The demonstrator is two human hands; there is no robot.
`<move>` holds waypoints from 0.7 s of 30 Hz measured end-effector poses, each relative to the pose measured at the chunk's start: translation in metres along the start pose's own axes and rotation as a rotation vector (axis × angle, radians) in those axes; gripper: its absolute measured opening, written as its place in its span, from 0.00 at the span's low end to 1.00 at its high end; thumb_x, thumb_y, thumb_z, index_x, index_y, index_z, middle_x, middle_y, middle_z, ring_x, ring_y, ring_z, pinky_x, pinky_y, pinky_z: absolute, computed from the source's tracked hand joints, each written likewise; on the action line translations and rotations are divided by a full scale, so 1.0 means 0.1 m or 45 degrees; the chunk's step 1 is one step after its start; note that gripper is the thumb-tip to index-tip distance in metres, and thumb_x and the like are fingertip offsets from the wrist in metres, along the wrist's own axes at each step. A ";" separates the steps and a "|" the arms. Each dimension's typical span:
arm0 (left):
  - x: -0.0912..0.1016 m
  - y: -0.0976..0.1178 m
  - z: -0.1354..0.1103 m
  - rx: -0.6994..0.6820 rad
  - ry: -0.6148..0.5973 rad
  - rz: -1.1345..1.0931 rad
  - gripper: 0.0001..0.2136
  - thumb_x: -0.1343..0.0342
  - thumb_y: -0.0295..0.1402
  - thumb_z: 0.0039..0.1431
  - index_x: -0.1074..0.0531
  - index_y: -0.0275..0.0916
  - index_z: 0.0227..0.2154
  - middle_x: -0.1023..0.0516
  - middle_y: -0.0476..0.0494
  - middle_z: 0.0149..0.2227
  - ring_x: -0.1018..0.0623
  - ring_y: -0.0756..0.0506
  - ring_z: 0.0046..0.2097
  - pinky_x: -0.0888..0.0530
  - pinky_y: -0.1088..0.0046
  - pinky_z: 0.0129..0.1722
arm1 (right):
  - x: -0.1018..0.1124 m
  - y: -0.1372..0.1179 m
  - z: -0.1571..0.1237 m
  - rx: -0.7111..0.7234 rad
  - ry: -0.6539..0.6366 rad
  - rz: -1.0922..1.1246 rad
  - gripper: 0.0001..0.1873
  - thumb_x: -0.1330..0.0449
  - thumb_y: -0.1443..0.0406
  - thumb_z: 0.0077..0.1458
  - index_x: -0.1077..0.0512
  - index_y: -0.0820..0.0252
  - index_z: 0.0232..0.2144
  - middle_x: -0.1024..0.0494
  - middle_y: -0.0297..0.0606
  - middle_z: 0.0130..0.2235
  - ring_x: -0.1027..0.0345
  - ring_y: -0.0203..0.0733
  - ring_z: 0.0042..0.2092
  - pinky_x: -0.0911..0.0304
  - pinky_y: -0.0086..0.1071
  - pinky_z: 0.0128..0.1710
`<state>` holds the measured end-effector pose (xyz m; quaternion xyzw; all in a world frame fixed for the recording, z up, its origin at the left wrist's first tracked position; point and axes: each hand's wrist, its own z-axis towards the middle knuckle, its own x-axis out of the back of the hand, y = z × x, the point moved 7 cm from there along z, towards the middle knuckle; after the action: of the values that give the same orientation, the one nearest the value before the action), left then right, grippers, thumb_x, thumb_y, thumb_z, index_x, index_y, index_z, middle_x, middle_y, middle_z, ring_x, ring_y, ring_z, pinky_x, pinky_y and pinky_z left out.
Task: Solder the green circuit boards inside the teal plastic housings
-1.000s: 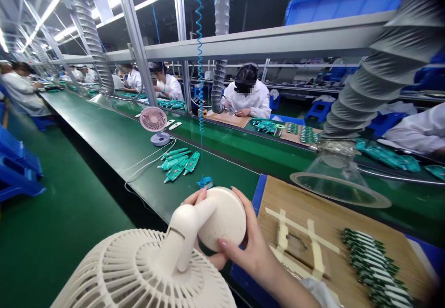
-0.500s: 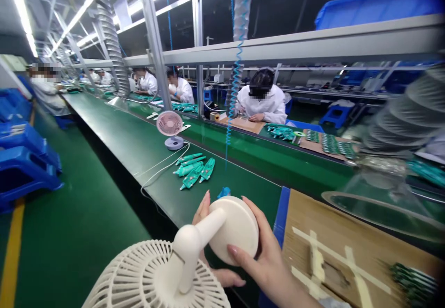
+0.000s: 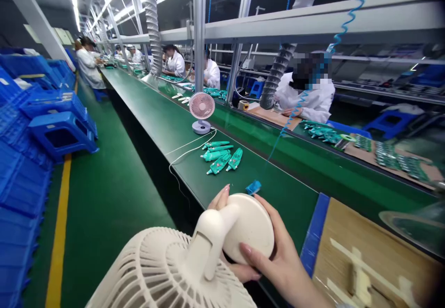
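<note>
I hold a cream desk fan [image 3: 181,271] tipped over, its grille towards me and its round base [image 3: 250,227] turned up. My right hand [image 3: 278,261] wraps round the right side of the base, thumb across the lower rim. My left hand [image 3: 224,206] is mostly hidden behind the fan's neck; its fingertips show above the base's left edge and part of it under the base. The fan hangs over the near edge of the green bench [image 3: 181,136].
On the bench are a pink fan [image 3: 202,112] with a white cable [image 3: 187,153], several teal parts [image 3: 220,156] and a small blue piece [image 3: 253,187]. A cardboard sheet [image 3: 368,257] lies right. Blue crates [image 3: 52,122] stand left. Workers in white sit across the line.
My view has swung left, so the aisle and blue crates show more and the cardboard sheet less. Both hands keep their hold on the fan's base.
</note>
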<state>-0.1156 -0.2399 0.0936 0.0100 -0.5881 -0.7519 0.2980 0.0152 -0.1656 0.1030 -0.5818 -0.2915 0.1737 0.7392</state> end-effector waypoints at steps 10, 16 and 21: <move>-0.08 0.16 -0.01 -0.112 0.050 0.171 0.60 0.30 0.38 0.31 0.58 0.46 0.68 0.47 0.39 0.69 0.41 0.30 0.67 0.37 0.48 0.65 | 0.07 0.05 -0.07 -0.003 0.017 0.044 0.42 0.33 0.50 0.53 0.48 0.48 0.64 0.40 0.38 0.63 0.39 0.48 0.61 0.36 0.36 0.57; -0.17 0.22 0.00 -0.303 0.046 0.343 0.61 0.30 0.45 0.32 0.60 0.42 0.68 0.43 0.34 0.67 0.38 0.30 0.66 0.33 0.50 0.63 | 0.08 0.01 -0.10 -0.054 0.015 0.136 0.46 0.35 0.41 0.51 0.48 0.49 0.63 0.40 0.39 0.64 0.38 0.47 0.60 0.36 0.34 0.57; -0.22 0.21 0.00 -0.324 0.044 0.386 0.61 0.31 0.47 0.33 0.60 0.40 0.68 0.43 0.32 0.66 0.37 0.30 0.65 0.32 0.50 0.62 | 0.13 0.09 -0.11 -0.027 0.002 0.192 0.46 0.35 0.42 0.51 0.47 0.51 0.63 0.42 0.40 0.65 0.41 0.47 0.62 0.38 0.34 0.59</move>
<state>-0.0878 -0.2329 0.1051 -0.1034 -0.4779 -0.7663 0.4169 0.0332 -0.1638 0.0958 -0.6098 -0.2482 0.2254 0.7181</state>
